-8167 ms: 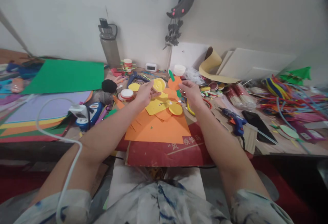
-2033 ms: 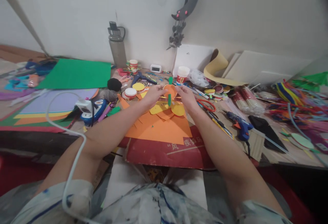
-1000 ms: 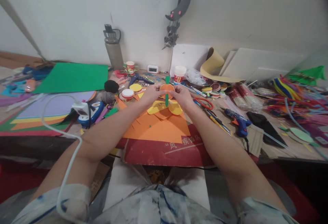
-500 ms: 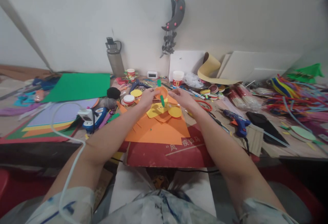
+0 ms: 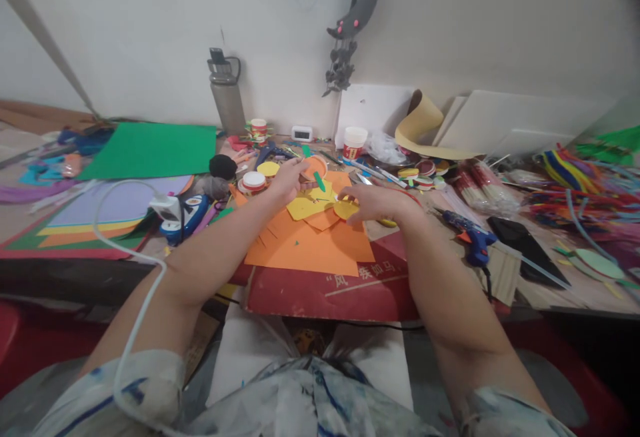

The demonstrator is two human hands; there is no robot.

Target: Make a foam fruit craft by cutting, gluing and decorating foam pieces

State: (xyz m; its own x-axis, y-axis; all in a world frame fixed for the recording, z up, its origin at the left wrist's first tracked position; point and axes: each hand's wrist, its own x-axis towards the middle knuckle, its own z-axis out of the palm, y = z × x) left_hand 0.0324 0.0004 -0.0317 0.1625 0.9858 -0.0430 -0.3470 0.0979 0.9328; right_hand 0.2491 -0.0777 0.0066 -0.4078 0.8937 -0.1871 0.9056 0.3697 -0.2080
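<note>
One round orange paper piece (image 5: 317, 166), shallow and rimmed, is held tilted above the middle of the papers, with two green paper strips (image 5: 319, 182) jutting from its upper and lower edges. The left hand (image 5: 289, 182) pinches it by its near-left rim; squeezed too hard there, the thin rim could buckle, and a brush against the lower strip — it hangs free — might bend it or pull it loose. The right hand (image 5: 367, 201) is curled over a yellow paper disc (image 5: 345, 208), fingers bent around its right side; whether they grip it or only touch it cannot be told. Loose yellow paper scraps (image 5: 303, 209) lie beneath and beside both, so a scrap could be dragged along with the disc. Under these spreads a slit orange sheet (image 5: 320, 257) on red cardboard (image 5: 330, 300), which overhangs the front of the worktop (image 5: 453, 243) and could tip if leaned on. To the left, a white cable (image 5: 135, 330) runs from a charger plug (image 5: 165, 207) across the left arm; a quick pull back could snag it. Rightward, beyond the arm, lie a blue glue gun (image 5: 480, 248) and a black phone (image 5: 527, 250) — a sweeping elbow might knock the gun.
</note>
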